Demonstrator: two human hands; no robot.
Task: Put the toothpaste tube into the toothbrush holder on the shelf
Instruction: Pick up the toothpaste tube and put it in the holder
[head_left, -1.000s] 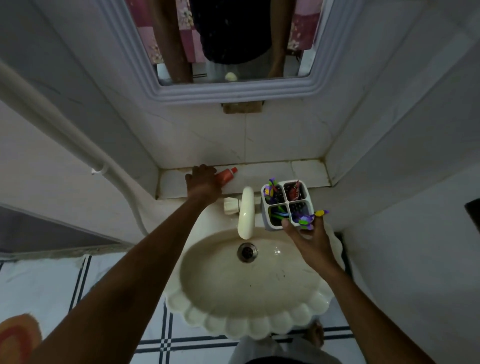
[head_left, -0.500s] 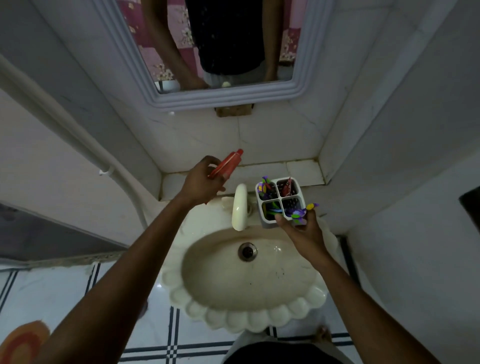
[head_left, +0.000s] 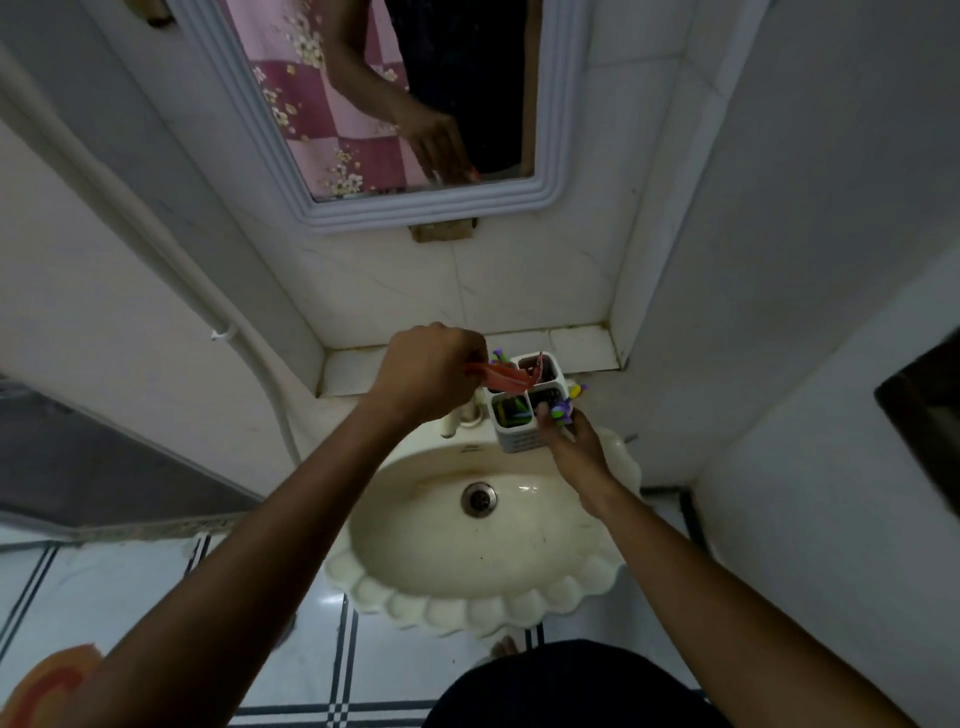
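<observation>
My left hand (head_left: 428, 376) is closed around a red toothpaste tube (head_left: 501, 378), which lies nearly flat over the left rear compartment of the white four-compartment toothbrush holder (head_left: 522, 436). My right hand (head_left: 571, 441) grips the holder's front right corner. The holder stands at the sink's back rim, just in front of the tiled shelf (head_left: 576, 345). Purple, green and yellow toothbrushes (head_left: 563, 408) stick out of its compartments. My left hand hides the tube's cap end.
A cream scalloped sink (head_left: 410, 605) with a drain (head_left: 479, 499) sits below the holder, and a tap (head_left: 457, 418) stands partly under my left wrist. A framed mirror (head_left: 395, 208) hangs above the shelf. Walls close in on both sides, and a white pipe (head_left: 171, 249) runs down the left.
My left hand has lifted the tube off the shelf and carried it right, over the holder. My right hand has kept its grip on the holder. The camera tilted upward.
</observation>
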